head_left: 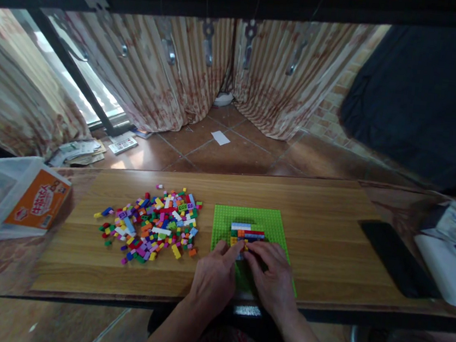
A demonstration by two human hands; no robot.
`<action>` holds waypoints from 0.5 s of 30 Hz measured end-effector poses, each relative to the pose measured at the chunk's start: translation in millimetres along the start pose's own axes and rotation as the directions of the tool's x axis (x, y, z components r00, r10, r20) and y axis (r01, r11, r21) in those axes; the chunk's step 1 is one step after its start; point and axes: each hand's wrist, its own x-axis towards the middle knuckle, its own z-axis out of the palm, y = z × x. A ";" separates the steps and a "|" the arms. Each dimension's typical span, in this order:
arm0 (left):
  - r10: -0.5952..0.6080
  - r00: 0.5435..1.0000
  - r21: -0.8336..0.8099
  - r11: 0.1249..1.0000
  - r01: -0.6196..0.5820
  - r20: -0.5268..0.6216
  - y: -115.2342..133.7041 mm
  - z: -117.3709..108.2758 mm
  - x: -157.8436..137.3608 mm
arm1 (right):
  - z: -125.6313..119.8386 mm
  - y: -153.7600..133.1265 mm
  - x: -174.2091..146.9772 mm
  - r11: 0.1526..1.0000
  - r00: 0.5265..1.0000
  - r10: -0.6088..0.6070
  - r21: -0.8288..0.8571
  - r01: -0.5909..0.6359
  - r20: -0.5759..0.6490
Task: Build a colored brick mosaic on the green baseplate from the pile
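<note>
A green studded baseplate point(221, 214) lies on the wooden board, with a small build of toy bricks point(254, 233) in white, blue, red, orange and yellow on its middle. My left hand point(216, 276) is closed at the near left side of the build, its index fingertip touching the bricks. From the right, my right hand point(276, 275) reaches in with thumb and fingertips pinched on a small yellow toy brick point(246, 247) at the build's near edge. My fingers hide part of the bricks there.
Left of the baseplate spreads a loose pile of coloured toy bricks point(159, 231). A clear plastic bin point(10, 168) with an orange label stands at the far left. At the right lie a black flat object point(399, 259) and a white object point(443, 267). The wooden board point(323, 204) ends just before my body.
</note>
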 end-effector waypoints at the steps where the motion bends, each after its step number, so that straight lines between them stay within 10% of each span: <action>1: 0.000 1.000 -0.001 1.000 0.000 -0.002 -0.2 0.4 0.1 | 0.7 -0.2 0.1 1.000 1.000 0.001 -0.002 -0.001 -0.009; 15: -0.037 0.999 -0.113 0.993 0.036 -0.007 1.3 4.5 -5.1 | 3.3 0.1 -5.9 1.000 0.998 -0.018 -0.010 0.018 -0.052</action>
